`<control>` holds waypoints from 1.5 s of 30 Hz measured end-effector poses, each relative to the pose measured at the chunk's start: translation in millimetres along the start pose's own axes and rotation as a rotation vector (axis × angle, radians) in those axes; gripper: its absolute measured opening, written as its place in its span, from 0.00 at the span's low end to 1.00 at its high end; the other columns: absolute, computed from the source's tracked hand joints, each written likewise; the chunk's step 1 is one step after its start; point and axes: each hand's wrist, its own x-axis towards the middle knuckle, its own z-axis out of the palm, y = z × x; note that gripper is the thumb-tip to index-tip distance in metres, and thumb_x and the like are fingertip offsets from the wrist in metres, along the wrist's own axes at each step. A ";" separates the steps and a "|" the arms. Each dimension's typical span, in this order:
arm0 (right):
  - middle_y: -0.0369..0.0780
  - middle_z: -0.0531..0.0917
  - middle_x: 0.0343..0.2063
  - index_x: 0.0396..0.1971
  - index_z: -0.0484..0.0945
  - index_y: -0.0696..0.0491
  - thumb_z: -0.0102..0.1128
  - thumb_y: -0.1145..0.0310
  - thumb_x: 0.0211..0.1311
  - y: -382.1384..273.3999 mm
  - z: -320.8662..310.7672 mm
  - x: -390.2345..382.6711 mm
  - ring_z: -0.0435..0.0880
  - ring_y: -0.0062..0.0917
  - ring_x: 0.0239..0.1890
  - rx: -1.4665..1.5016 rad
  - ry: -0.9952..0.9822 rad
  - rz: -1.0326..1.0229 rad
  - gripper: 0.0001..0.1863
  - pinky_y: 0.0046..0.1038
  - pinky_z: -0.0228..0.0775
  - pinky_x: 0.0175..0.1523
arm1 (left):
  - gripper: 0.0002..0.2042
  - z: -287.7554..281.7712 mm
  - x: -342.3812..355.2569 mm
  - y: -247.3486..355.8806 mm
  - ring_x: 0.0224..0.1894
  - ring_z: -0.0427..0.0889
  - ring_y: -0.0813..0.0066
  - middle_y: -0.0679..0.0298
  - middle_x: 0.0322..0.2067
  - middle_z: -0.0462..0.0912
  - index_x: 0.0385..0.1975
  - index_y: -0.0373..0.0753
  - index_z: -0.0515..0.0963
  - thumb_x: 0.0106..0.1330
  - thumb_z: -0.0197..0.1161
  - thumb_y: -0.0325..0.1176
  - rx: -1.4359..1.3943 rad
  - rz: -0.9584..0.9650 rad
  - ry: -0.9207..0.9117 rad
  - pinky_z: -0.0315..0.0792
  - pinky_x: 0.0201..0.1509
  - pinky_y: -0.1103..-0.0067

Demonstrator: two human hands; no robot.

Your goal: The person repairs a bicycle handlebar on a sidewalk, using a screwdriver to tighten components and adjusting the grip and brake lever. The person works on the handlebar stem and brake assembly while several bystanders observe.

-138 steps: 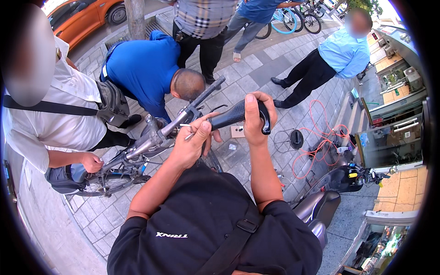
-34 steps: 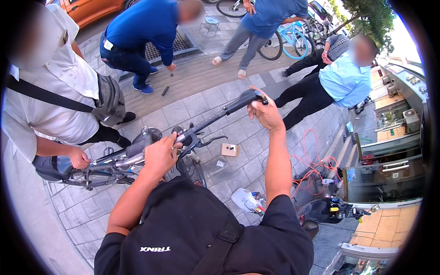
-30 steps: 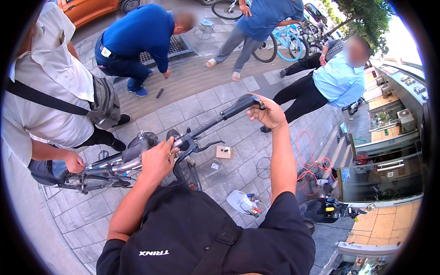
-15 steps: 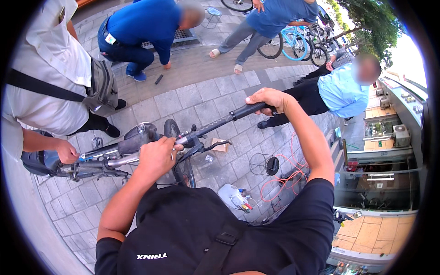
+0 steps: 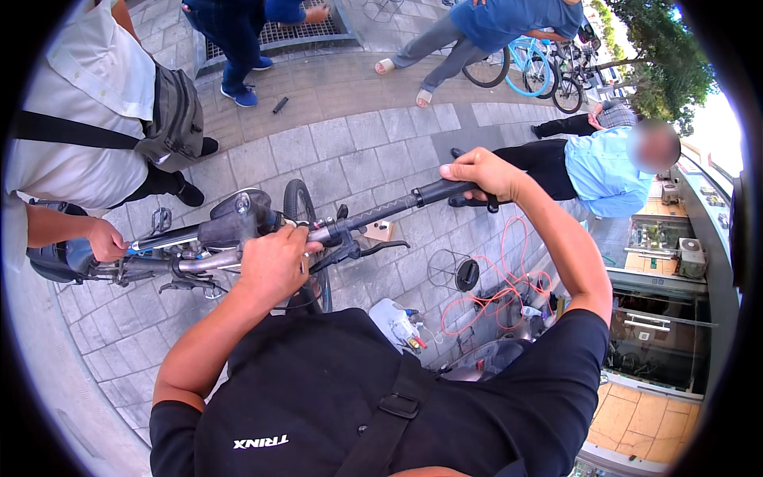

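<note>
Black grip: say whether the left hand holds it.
No, the right hand holds the grip; the left hand is farther along the handlebar.

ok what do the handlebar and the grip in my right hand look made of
The handlebar looks like metal, satin dark grey, judging by its smooth, dull sheen. The grip seems rubber, perhaps plastic, given its mostly matte black surface.

Wearer's hands (image 5: 272,261) (image 5: 489,172): two; handlebar (image 5: 373,215): one; bystanders (image 5: 87,99): five; grey shoulder bag (image 5: 173,115): one; grate (image 5: 302,32): one.

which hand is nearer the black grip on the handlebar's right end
Right. The right hand is on the black grip itself; the left hand is well to the grip's left, at the handlebar further in.
</note>
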 end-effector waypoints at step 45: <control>0.38 0.83 0.18 0.34 0.89 0.57 0.71 0.48 0.72 3.0 91.9 28.5 0.78 0.19 0.20 -0.250 0.119 -0.476 0.23 0.28 0.70 0.28 | 0.11 4.4 1.5 -1.3 0.30 0.88 0.58 0.58 0.29 0.84 0.33 0.36 0.82 0.70 0.69 0.38 0.044 0.017 -0.070 0.78 0.28 0.65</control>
